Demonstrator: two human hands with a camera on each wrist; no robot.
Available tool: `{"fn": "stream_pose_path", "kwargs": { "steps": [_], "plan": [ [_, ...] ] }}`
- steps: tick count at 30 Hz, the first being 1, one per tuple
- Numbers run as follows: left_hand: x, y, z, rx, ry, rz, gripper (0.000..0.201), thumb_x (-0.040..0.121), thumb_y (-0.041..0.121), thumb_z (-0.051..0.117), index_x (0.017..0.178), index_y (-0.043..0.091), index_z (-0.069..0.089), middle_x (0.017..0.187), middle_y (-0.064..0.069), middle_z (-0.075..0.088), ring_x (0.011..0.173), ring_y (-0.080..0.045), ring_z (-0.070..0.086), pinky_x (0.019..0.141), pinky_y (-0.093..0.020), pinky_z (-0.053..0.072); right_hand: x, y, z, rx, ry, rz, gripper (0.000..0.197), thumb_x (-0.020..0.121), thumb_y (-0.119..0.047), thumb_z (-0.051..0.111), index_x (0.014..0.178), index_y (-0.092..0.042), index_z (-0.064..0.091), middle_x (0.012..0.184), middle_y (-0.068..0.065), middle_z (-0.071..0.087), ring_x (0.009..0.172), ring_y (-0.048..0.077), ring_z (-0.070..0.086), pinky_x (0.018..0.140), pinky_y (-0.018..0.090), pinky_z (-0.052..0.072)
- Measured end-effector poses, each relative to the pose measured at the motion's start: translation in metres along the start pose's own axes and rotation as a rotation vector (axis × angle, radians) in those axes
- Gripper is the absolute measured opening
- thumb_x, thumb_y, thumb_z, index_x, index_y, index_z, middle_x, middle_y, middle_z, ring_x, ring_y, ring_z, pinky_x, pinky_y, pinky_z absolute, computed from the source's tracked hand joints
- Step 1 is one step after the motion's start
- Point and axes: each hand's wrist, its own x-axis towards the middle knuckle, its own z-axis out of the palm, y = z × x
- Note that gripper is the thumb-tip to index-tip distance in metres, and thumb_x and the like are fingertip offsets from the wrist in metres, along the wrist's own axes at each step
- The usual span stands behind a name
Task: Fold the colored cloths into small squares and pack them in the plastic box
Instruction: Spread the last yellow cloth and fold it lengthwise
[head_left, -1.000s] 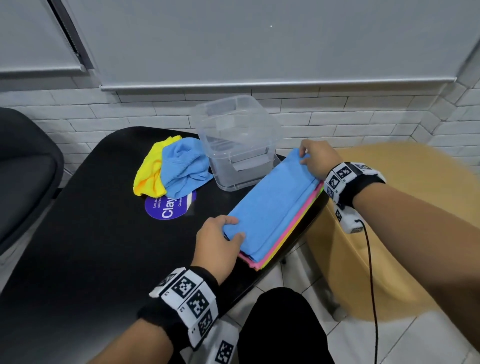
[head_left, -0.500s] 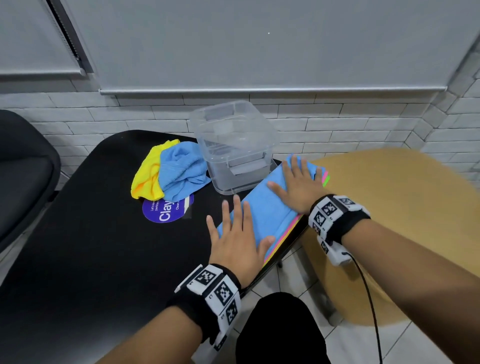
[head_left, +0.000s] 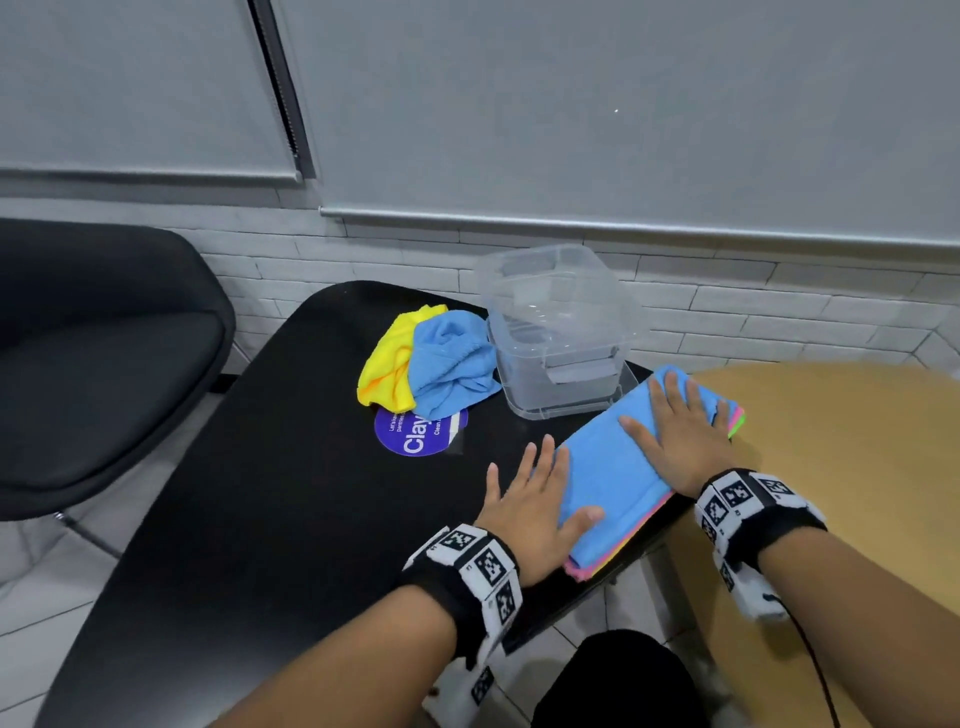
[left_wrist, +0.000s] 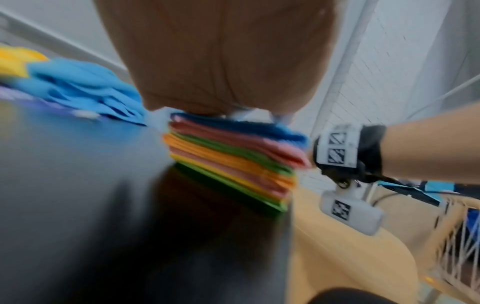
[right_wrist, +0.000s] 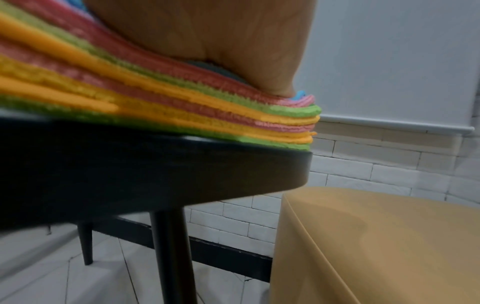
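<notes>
A stack of folded cloths (head_left: 618, 478), blue on top with pink, green and orange layers (left_wrist: 233, 164) (right_wrist: 182, 107) beneath, lies along the right edge of the black table (head_left: 260, 519). My right hand (head_left: 680, 431) presses flat on the stack's far half, fingers spread. My left hand (head_left: 535, 493) lies flat at the stack's near left edge, thumb on the blue cloth, fingers on the table. The clear plastic box (head_left: 558, 332) stands behind the stack. Crumpled blue (head_left: 452, 364) and yellow (head_left: 387, 369) cloths lie left of the box.
A round purple sticker (head_left: 415, 434) sits on the table in front of the crumpled cloths. A black chair (head_left: 93, 353) is at the left. A tan chair (head_left: 857, 467) (right_wrist: 376, 246) stands close to the table's right edge. A white brick wall runs behind.
Both hands let go of the stack's ends and now lie flat on it. The right hand slid toward the stack's far half; the left shifted toward its left edge.
</notes>
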Motion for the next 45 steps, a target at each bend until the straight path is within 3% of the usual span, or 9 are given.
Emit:
{"fn": "stream_pose_path", "kwargs": {
  "steps": [3, 5, 8, 11, 16, 26, 33, 40, 45],
  "plan": [
    [-0.019, -0.043, -0.032, -0.057, 0.077, -0.093, 0.078, 0.093, 0.064, 0.027, 0.151, 0.029, -0.011, 0.159, 0.001, -0.019, 0.146, -0.017, -0.016, 0.116, -0.048, -0.007, -0.009, 0.001, -0.01, 0.101, 0.131, -0.058, 0.054, 0.099, -0.048, 0.027, 0.139, -0.016, 0.042, 0.15, 0.008, 0.036, 0.142, 0.024, 0.026, 0.118, 0.052, 0.002],
    [-0.036, -0.082, -0.052, 0.001, 0.123, -0.19, 0.084, 0.092, 0.064, 0.035, 0.152, 0.028, -0.011, 0.159, -0.002, -0.016, 0.147, -0.021, -0.013, 0.117, -0.05, -0.003, -0.022, -0.005, -0.021, 0.202, 0.339, -0.139, 0.039, 0.097, -0.041, 0.034, 0.101, -0.019, 0.065, 0.105, 0.005, 0.068, 0.106, 0.028, 0.057, 0.113, 0.052, 0.021],
    [-0.064, -0.138, -0.076, 0.082, 0.127, -0.333, 0.088, 0.089, 0.06, 0.048, 0.153, 0.028, -0.003, 0.161, -0.006, -0.009, 0.148, -0.026, -0.005, 0.117, -0.054, 0.005, -0.042, -0.035, -0.043, 0.141, 0.551, -0.225, 0.045, 0.088, -0.042, 0.034, 0.075, -0.017, 0.069, 0.075, 0.002, 0.071, 0.071, 0.03, 0.061, 0.084, 0.036, 0.044],
    [-0.087, -0.175, -0.086, 0.122, 0.077, -0.405, 0.081, 0.088, 0.054, 0.055, 0.152, 0.028, 0.014, 0.161, -0.006, -0.001, 0.148, -0.027, 0.0, 0.116, -0.056, 0.009, -0.055, -0.077, -0.074, 0.155, 0.601, -0.331, 0.033, 0.086, -0.038, 0.043, 0.068, -0.019, 0.063, 0.063, -0.006, 0.063, 0.061, 0.023, 0.059, 0.057, 0.028, 0.041],
    [-0.108, -0.215, -0.084, 0.071, 0.033, -0.456, 0.09, 0.082, 0.052, 0.066, 0.152, 0.032, 0.013, 0.161, -0.005, -0.004, 0.148, -0.029, -0.002, 0.115, -0.059, 0.011, -0.043, -0.172, -0.112, 0.167, 0.526, -0.468, 0.009, 0.088, -0.028, 0.054, 0.088, -0.025, 0.063, 0.084, -0.01, 0.063, 0.075, 0.015, 0.059, 0.066, 0.031, 0.048],
    [-0.108, -0.241, -0.08, -0.026, -0.027, -0.486, 0.104, 0.069, 0.057, 0.075, 0.151, 0.035, 0.015, 0.16, -0.008, -0.002, 0.147, -0.035, -0.001, 0.111, -0.065, 0.016, 0.045, -0.317, -0.06, -0.146, -0.005, -0.465, 0.064, 0.081, -0.022, 0.067, 0.139, -0.022, 0.04, 0.131, 0.013, 0.042, 0.114, 0.033, 0.052, 0.093, 0.044, 0.047],
    [-0.104, -0.243, -0.078, -0.046, -0.032, -0.495, 0.101, 0.07, 0.052, 0.077, 0.15, 0.031, 0.019, 0.16, -0.01, -0.003, 0.146, -0.037, -0.004, 0.11, -0.068, 0.013, 0.079, -0.357, 0.0, -0.358, -0.084, -0.455, 0.077, 0.076, -0.014, 0.071, 0.143, -0.026, 0.035, 0.134, 0.008, 0.041, 0.122, 0.031, 0.045, 0.084, 0.041, 0.048],
    [-0.1, -0.244, -0.078, -0.045, -0.042, -0.517, 0.102, 0.07, 0.052, 0.078, 0.151, 0.031, 0.02, 0.16, -0.01, -0.003, 0.146, -0.037, -0.003, 0.11, -0.069, 0.014, 0.084, -0.371, 0.018, -0.385, -0.065, -0.488, 0.031, 0.085, -0.002, 0.055, 0.115, -0.007, 0.059, 0.115, 0.014, 0.058, 0.104, 0.031, 0.059, 0.082, 0.036, 0.05],
    [-0.101, -0.244, -0.077, -0.045, -0.041, -0.52, 0.101, 0.07, 0.051, 0.078, 0.15, 0.031, 0.021, 0.16, -0.01, -0.002, 0.146, -0.036, -0.003, 0.11, -0.068, 0.013, 0.071, -0.372, 0.016, -0.308, -0.072, -0.525, 0.027, 0.086, 0.003, 0.052, 0.108, -0.006, 0.065, 0.107, 0.015, 0.064, 0.097, 0.032, 0.062, 0.083, 0.035, 0.051]
  ]
}}
